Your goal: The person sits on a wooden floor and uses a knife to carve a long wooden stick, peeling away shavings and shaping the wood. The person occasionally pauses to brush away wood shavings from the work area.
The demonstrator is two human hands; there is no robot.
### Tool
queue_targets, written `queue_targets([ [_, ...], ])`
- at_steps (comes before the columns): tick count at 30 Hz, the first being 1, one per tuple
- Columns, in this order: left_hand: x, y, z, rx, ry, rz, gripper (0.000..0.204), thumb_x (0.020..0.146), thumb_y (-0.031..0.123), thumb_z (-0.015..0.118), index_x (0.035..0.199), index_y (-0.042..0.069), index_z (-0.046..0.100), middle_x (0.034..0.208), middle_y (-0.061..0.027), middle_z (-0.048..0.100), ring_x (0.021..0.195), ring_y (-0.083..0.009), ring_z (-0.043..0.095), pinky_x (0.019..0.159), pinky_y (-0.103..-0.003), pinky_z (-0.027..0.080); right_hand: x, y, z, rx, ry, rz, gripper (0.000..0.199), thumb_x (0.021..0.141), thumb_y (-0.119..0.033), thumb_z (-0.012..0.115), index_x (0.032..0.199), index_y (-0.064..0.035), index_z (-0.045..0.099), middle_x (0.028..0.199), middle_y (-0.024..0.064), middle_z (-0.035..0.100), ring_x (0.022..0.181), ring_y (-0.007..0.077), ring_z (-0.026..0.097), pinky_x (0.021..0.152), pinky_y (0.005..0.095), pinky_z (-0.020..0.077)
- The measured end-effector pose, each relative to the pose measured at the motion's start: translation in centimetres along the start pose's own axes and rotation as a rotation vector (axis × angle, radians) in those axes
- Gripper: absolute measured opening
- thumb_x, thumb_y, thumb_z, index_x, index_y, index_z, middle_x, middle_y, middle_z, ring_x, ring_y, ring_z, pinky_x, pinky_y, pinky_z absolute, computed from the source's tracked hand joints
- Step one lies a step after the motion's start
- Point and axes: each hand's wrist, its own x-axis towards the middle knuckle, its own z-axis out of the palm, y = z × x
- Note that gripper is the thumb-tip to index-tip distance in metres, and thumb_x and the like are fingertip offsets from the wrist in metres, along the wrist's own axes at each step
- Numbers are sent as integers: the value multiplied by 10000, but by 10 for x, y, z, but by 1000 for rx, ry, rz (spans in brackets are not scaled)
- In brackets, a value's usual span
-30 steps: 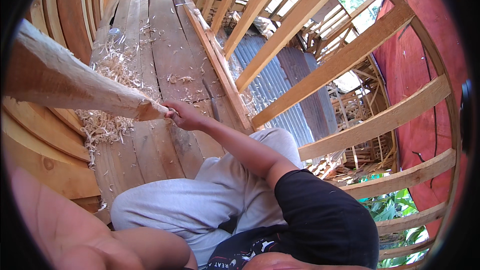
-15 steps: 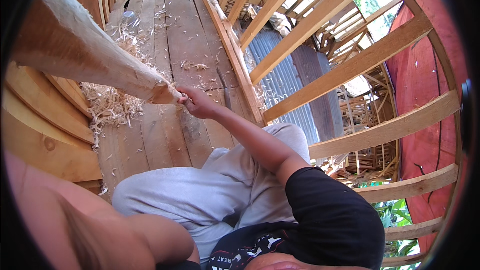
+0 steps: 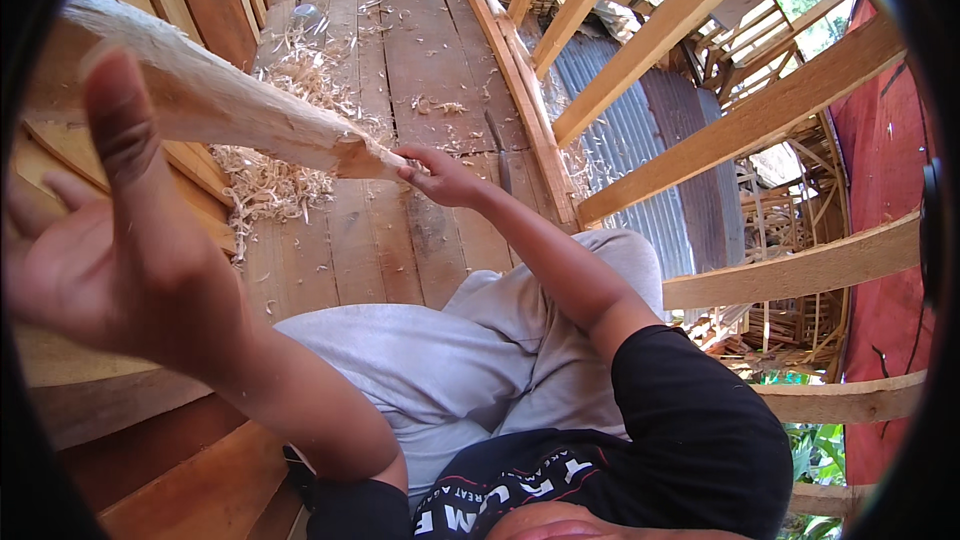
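Note:
A long piece of pale, rough-hewn wood [image 3: 250, 120] slants down from the upper left, narrowing to a whittled tip. My right hand [image 3: 440, 178] is closed around that thin tip, its arm stretched forward over my bent legs. Raised at the left, close to the camera, my left hand [image 3: 120, 270] holds nothing, its fingers apart and thumb pointing up. It appears in front of the thick part of the wood; whether they touch I cannot tell. On the floor just beyond my right hand lies a slim knife-like tool [image 3: 503, 165] with a dark handle.
Curled wood shavings [image 3: 275, 185] are heaped on the plank floor [image 3: 420, 50] beneath the wood. A small clear container [image 3: 308, 15] stands among them. Planks [image 3: 220, 0] line the left side. Slatted railing [image 3: 690, 50] bounds the right, with corrugated metal sheets [image 3: 625, 130] and red sheeting [image 3: 875, 140] outside.
My left hand has come up into view with its fingers spread; before, only the blurred arm showed. My right hand keeps its grip on the tip. The whole view has shifted slightly.

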Motion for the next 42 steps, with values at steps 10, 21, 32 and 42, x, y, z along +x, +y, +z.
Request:
queue_targets([
  [10, -26, -22, 31, -377, -128, -349, 584, 925, 123, 609, 1335, -24, 220, 1338, -196, 425, 1226, -305, 513, 972, -403, 518, 8, -70, -77, 1708, 21, -73, 867, 881, -739, 255, 1501, -133, 250, 1536, 213, 228, 1431, 363, 190, 1144, 582, 138],
  [21, -34, -29, 42, -215, -78, -306, 734, 873, 1, 627, 1369, -30, 87, 1333, -242, 399, 1210, -324, 523, 971, -418, 532, -10, -135, -129, 1678, 42, -424, 825, 888, -668, 324, 1517, -150, 193, 1549, 229, 167, 1446, 367, 136, 1150, 596, 124],
  [32, -45, -21, 32, 235, 83, 77, 691, 822, -21, 611, 1336, -23, 150, 1384, -238, 284, 1247, -347, 451, 1093, -492, 361, -6, -111, -134, 1468, 129, -480, 889, 681, 214, 463, 1478, -143, 294, 1515, 266, 205, 1410, 420, 222, 1163, 513, 247],
  [42, -101, 34, 88, -237, -818, -50, 420, 787, 14, 462, 1200, -29, 529, 1351, -214, 456, 1308, -365, 406, 1105, -483, 281, -8, -109, -133, 1501, 105, -501, 908, 650, 178, 394, 1493, -125, 249, 1503, 267, 224, 1412, 405, 224, 1159, 520, 256],
])
